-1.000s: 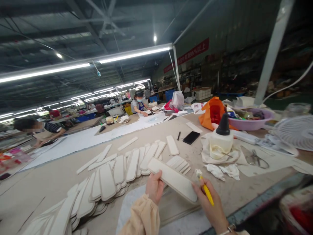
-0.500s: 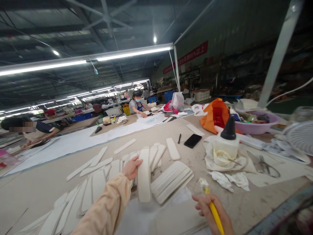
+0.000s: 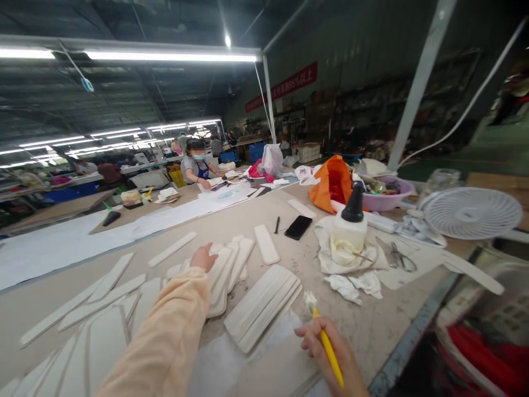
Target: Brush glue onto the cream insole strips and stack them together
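Observation:
My left hand reaches over the far end of a spread of overlapping off-white strips with rounded ends. Its thumb and forefinger are apart; the remaining fingers are partly hidden, and no strip is visibly lifted. Closed around the yellow handle of a small brush, my right hand stays low at the front. White paste coats the brush's tip, which points up and away. Between the hands lies a neat fanned stack of strips. Under my right hand is a flat pale panel.
A black-capped bottle stands on a cloth, with scissors to its right. Farther back are a phone, an orange bag, a lilac basin and a white fan. A co-worker sits across the table.
Both hands held a strip at first; then my left hand held one upright over the pile. Now it lies over the pile with none raised. The brush stays in my right hand. The view turned right.

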The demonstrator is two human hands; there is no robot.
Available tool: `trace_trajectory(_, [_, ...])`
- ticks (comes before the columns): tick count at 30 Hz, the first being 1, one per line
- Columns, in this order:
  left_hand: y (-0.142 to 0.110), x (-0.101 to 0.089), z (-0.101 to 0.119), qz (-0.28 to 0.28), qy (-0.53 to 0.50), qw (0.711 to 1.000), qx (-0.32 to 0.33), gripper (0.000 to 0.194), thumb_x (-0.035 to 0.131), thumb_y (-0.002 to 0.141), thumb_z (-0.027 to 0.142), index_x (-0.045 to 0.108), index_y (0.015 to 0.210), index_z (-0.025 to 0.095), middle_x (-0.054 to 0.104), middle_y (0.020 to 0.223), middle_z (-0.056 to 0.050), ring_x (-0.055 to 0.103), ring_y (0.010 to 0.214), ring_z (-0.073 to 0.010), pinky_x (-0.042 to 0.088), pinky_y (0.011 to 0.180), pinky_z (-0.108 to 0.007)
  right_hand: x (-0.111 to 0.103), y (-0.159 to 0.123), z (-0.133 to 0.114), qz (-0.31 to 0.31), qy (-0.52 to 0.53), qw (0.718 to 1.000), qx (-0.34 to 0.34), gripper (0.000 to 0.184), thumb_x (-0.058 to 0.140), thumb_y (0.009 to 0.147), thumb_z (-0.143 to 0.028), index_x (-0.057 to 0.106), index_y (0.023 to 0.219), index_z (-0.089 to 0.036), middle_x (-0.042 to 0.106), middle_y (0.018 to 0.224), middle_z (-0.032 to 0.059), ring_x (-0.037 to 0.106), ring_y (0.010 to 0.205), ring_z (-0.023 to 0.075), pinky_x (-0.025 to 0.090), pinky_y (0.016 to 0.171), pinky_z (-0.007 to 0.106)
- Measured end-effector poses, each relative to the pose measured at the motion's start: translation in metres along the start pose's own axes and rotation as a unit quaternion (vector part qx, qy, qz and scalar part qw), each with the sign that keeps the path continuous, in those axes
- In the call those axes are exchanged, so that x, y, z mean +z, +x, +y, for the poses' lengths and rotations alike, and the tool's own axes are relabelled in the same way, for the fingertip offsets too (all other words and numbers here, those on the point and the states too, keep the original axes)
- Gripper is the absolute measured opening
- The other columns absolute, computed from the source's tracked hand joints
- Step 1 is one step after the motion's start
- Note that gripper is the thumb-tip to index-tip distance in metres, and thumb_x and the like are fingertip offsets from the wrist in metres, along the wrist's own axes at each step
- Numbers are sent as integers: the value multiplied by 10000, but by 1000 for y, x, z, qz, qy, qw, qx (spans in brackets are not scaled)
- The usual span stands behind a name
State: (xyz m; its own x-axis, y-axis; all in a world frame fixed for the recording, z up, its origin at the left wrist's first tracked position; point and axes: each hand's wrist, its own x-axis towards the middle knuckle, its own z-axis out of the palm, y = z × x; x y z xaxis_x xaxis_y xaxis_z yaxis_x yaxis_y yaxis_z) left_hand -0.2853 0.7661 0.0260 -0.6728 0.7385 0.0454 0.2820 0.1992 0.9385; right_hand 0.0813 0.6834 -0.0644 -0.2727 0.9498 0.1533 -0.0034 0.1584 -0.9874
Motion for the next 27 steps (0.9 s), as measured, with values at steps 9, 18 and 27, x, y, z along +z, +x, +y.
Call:
trace_trajectory(9, [-188,-5,-52,-45,-1,998,43,224,788,649,145,732,840,247,669,1069,-69,538,1163,-246,351,1099,-336,-12,2,5,-23,34,998,39,340,414,926,-528,549,873,-221,649,756,32,579,655,161,489,643,282])
trace_trajectory(18, [-287,-17,-106,-168,313,889,290,666,705,756,403,479,1337,168,504,1346,-166,469,1222,-325,434,1004,-537,-12,4,0,24,21,999,24,299,457,925,-499,536,889,-213,664,794,25,578,667,141,490,649,266])
trace_trajectory(27, [-273,-11,-123,-110,338,820,449,614,662,781,475,496,1290,175,614,1175,-129,595,1044,-273,551,841,-403,-35,16,9,64,9,998,12,427,374,918,-589,523,1004,-198,552,595,-24,463,477,107,393,484,240])
